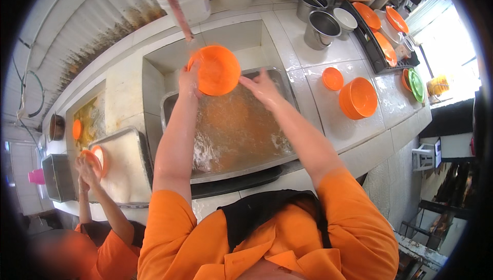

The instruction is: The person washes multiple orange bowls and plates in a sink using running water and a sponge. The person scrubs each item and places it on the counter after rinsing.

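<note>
My left hand [189, 78] grips the left side of an orange bowl [218, 71], held over a metal basin [231, 178] of cloudy water [235, 126] in a tiled sink. Near the bowl's right edge is my right hand [263, 88], fingers apart; whether a fingertip touches the rim I cannot tell. A reddish hose [173, 4] hangs from above, its end just over the bowl's upper left rim. On the wet tiles to the right sit a stack of orange bowls [358, 98] and a small orange dish [332, 78].
At left, a co-worker's hands [88, 172] hold an orange dish above a foamy tray [127, 164]. Metal pots [322, 29] and a black rack [360, 33] of orange dishes stand at the upper right. A green plate [416, 85] lies by the counter's right end.
</note>
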### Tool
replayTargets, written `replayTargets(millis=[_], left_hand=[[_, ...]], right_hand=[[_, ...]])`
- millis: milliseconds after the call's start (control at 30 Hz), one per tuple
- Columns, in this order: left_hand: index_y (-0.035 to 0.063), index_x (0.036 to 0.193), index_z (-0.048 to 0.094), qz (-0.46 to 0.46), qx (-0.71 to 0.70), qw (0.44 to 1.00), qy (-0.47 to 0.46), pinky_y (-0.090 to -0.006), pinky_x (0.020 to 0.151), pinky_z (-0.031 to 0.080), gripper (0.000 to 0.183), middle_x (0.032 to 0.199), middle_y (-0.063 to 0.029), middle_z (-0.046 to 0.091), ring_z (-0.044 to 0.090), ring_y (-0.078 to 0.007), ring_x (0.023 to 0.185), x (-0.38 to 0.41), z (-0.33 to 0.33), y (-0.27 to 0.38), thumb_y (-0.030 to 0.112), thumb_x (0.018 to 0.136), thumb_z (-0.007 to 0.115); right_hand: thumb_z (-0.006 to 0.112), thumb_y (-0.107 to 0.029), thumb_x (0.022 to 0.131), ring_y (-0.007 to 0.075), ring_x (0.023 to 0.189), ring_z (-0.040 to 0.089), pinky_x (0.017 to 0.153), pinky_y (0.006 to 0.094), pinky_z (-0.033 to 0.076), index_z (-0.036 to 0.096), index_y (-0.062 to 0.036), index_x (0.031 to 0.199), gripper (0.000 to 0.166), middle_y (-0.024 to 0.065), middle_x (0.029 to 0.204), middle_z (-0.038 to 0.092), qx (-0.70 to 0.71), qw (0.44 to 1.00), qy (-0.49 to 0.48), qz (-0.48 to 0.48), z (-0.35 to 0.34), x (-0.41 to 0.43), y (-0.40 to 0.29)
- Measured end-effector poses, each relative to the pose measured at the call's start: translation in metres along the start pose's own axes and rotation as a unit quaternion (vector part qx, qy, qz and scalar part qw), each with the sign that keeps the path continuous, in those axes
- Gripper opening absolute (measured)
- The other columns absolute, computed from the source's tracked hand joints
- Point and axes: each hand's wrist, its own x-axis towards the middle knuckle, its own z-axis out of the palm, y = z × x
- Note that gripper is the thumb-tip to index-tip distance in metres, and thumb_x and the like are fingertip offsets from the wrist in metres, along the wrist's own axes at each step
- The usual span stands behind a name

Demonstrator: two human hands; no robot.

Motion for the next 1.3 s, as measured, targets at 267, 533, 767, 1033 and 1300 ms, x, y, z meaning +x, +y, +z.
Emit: replayTargets(millis=[267,533,767,1033,1300], left_hand=[[0.0,0.124,0.043,0.018,-0.083,0.995,0.059,-0.0413,0.087,0.051,0.042,0.121,-0.0144,0.054,0.057,-0.0248,0.106,-0.032,-0.074,-0.011,0.03,0.097,0.05],[0.01,0.13,0.043,-0.153,-0.319,0.935,-0.035,-0.0473,0.094,0.048,0.035,0.125,-0.0086,0.054,0.054,-0.0267,0.115,-0.003,-0.055,-0.082,0.021,0.097,0.045],[0.0064,0.126,0.045,0.05,-0.135,0.985,-0.098,-0.0378,0.094,0.047,0.036,0.12,-0.0066,0.056,0.057,-0.0222,0.109,0.018,0.004,-0.06,0.004,0.091,0.051],[0.0136,0.11,0.056,0.65,0.486,0.58,-0.065,-0.0511,0.101,0.038,0.036,0.121,-0.0089,0.057,0.051,-0.0332,0.116,-0.017,0.011,-0.038,-0.001,0.077,0.058],[0.0189,0.127,0.048,0.64,0.317,0.647,-0.267,-0.0555,0.106,0.03,0.051,0.139,-0.015,0.042,0.041,-0.0391,0.127,-0.116,0.013,-0.069,0.019,0.079,0.067]], right_hand=[[0.056,-0.016,0.085,0.0293,0.096,0.063,0.081,0.0361,0.05,0.065,-0.0105,0.11,0.027,0.0124,0.099,0.068,-0.253,0.959,-0.041,-0.118,0.103,0.088,-0.067],[0.056,-0.018,0.083,0.0271,0.107,0.057,0.093,0.0416,0.045,0.061,-0.0092,0.116,0.034,0.0093,0.117,0.06,-0.457,0.637,-0.017,-0.621,0.088,0.039,-0.117],[0.054,0.003,0.075,0.0284,0.118,0.049,0.105,0.0424,0.038,0.061,-0.0127,0.118,0.046,0.0092,0.129,0.052,-0.413,0.729,0.063,-0.542,-0.019,-0.047,-0.069],[0.053,0.005,0.076,0.0364,0.138,0.025,0.111,0.0443,0.029,0.067,-0.0185,0.11,0.044,0.0154,0.149,0.027,-0.37,0.832,0.053,-0.411,-0.051,-0.062,0.005],[0.06,-0.012,0.08,0.0256,0.126,0.047,0.113,0.0497,0.021,0.059,-0.0086,0.12,0.04,0.0097,0.135,0.05,-0.351,0.795,0.133,-0.477,-0.059,-0.076,0.004]])
